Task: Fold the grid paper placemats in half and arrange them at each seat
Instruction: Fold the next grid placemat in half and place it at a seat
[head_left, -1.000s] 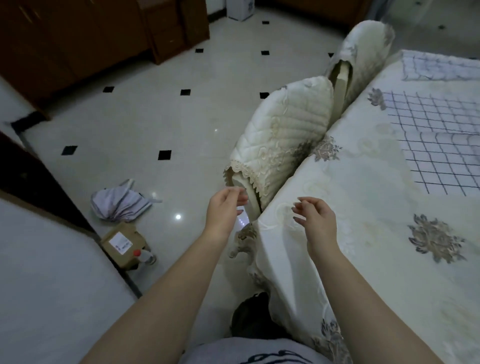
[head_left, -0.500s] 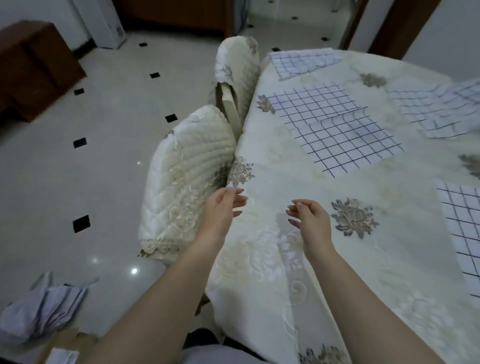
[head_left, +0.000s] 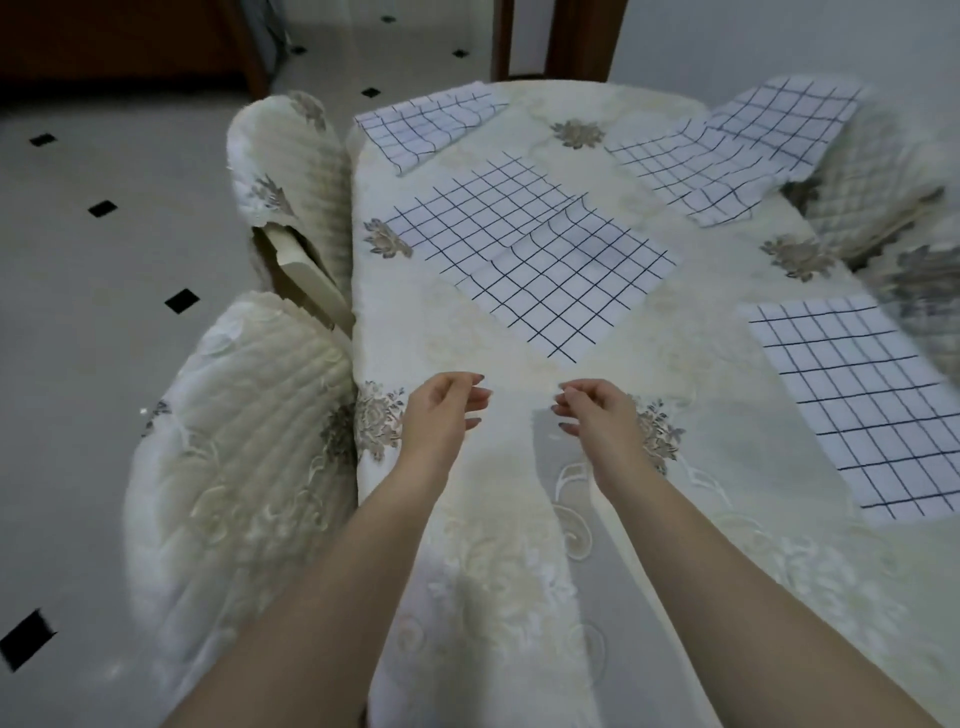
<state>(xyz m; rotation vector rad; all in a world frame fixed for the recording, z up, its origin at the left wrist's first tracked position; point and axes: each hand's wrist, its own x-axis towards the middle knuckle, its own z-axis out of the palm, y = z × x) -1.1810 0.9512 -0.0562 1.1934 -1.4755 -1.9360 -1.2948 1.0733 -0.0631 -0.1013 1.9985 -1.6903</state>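
- The centre placemat (head_left: 530, 260) lay skewed on the counter (head_left: 701, 332) with a ripple across its middle. Folded as it lay, it would probably crease off-line and its edges would not meet.
- The paper looked thin and the embroidered tablecloth (head_left: 493, 571) under it looked loose. A one-sided pull could slide the sheet or drag the cloth, disturbing the far-left placemat (head_left: 431, 127), the far-right placemat (head_left: 737, 156) and the near-right placemat (head_left: 872, 405).
- The near-right placemat reached close to the counter's edge, so a shifted cloth might tip it off.
- The left hand (head_left: 441, 410) and right hand (head_left: 597, 415) hovered side by side above the cloth. They were near the centre sheet's closest corner but apart from it.
- Each grip was loosely curled, with the fingertips bent toward the thumb, and held nothing. Whether any finger brushed the cloth could not be told.
- A quilted chair cover (head_left: 249, 441) stood just beside the counter's left edge.
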